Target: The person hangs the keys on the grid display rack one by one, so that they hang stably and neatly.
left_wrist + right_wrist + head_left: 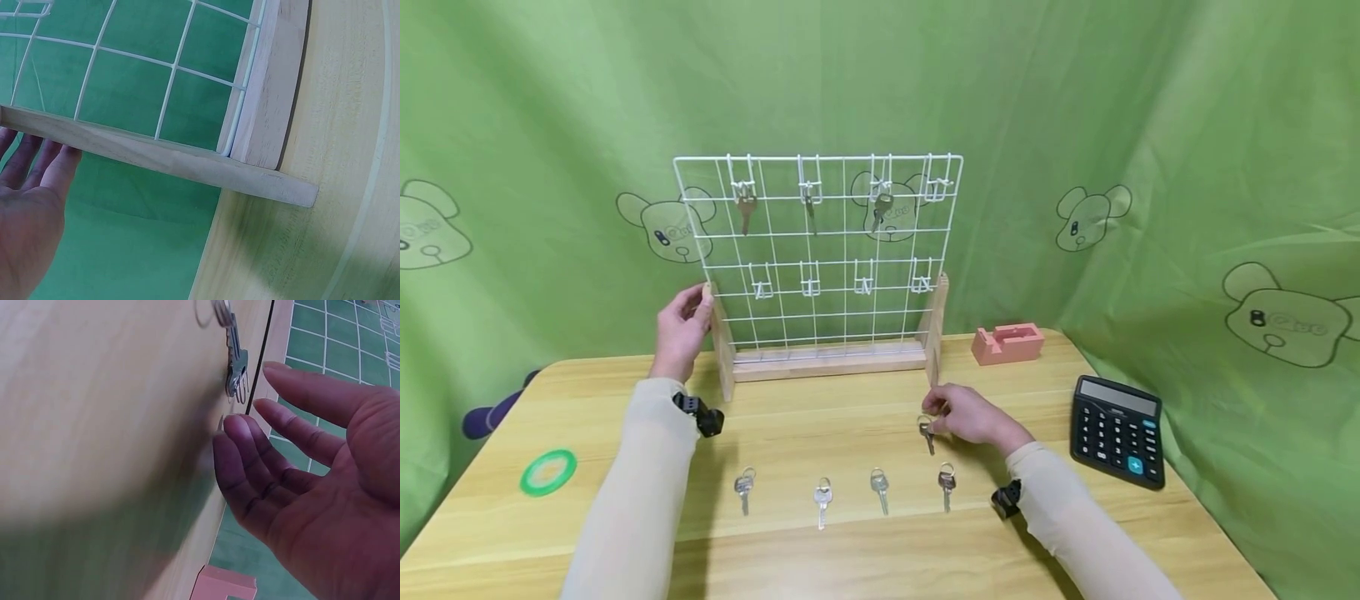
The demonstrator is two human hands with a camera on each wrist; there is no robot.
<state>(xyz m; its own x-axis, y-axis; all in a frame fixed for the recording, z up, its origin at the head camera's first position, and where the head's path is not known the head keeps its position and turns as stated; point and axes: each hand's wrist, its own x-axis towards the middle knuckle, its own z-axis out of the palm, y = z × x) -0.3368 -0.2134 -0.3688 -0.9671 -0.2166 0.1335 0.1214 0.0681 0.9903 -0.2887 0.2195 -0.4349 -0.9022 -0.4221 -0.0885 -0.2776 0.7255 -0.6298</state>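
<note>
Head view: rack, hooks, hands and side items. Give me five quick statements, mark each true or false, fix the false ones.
1. The left hand touches the left wooden upright of the rack. True.
2. All four upper hooks are in use. False: three carry hanging keys; the rightmost upper hook is bare.
3. None of the four lower hooks carries a key. True.
4. The calculator lies left of the green ring. False: it lies far to the right of it.
5. The right hand is on the calculator. False: it is at the key in front of the rack's right foot.
</note>
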